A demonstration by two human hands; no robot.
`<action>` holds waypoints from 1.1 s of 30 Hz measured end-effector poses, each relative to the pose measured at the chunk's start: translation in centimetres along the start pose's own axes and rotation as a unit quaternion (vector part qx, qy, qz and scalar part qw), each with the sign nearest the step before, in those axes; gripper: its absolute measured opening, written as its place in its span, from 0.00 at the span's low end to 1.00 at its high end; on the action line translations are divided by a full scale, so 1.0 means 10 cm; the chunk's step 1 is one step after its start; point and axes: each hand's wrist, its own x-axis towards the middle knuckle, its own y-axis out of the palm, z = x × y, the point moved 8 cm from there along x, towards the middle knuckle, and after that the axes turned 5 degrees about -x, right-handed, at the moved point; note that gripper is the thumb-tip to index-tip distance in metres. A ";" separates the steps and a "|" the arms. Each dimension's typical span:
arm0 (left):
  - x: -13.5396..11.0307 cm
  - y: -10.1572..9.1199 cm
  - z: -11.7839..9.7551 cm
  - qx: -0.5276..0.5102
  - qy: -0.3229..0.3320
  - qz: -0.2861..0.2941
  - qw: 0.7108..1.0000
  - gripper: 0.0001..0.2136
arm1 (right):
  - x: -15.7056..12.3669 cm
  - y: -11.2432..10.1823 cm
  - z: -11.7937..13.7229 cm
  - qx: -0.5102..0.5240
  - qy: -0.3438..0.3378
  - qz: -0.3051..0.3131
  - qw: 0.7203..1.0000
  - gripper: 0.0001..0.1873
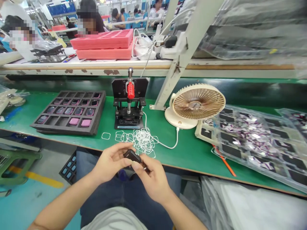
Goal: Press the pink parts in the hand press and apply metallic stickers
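Note:
Between my two hands is a small black watch case (132,156), held over my lap at the bench's front edge. My left hand (114,162) grips its left side, thumb laid along the near face. At the right end, my right hand (151,174) pinches it with thumb and fingers; what lies under those fingers is partly hidden. Just beyond the hands, a tangled heap of thin white ring gaskets (144,140) lies on the green bench, and one loose gasket (106,136) sits left of it.
A black press fixture (129,111) with a red-handled clamp stands behind the gaskets. To its left is a dark foam tray (64,121) with watch cases in several pockets. A cabled fan (195,105), clear blister trays (254,140) and an orange stick (225,161) are on the right.

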 end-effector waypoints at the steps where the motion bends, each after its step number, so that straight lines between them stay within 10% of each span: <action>1: 0.01 -0.02 -0.03 0.012 0.001 0.015 1.000 0.19 | -0.01 -0.01 0.05 -0.016 -0.024 0.000 1.000 0.21; 19: 0.03 -0.03 0.14 -0.063 -0.003 0.011 0.998 0.12 | -0.06 -0.07 0.36 -0.148 -0.170 -0.051 0.973 0.15; 22: 0.01 -0.05 0.25 -0.053 -0.028 -0.012 0.998 0.12 | -0.05 -0.08 0.26 -0.078 -0.127 -0.061 0.987 0.15; 25: 0.02 -0.05 0.28 -0.014 -0.054 -0.004 0.998 0.16 | 0.00 -0.01 -0.09 0.096 0.062 -0.026 0.993 0.21; 29: 0.08 -0.04 -0.04 0.171 0.087 0.043 0.981 0.29 | -0.08 0.25 -0.40 0.397 0.309 0.039 0.863 0.29; 33: -0.01 0.11 -0.34 0.356 0.297 0.112 0.879 0.25 | -0.13 0.37 -0.39 0.499 0.384 0.051 0.775 0.32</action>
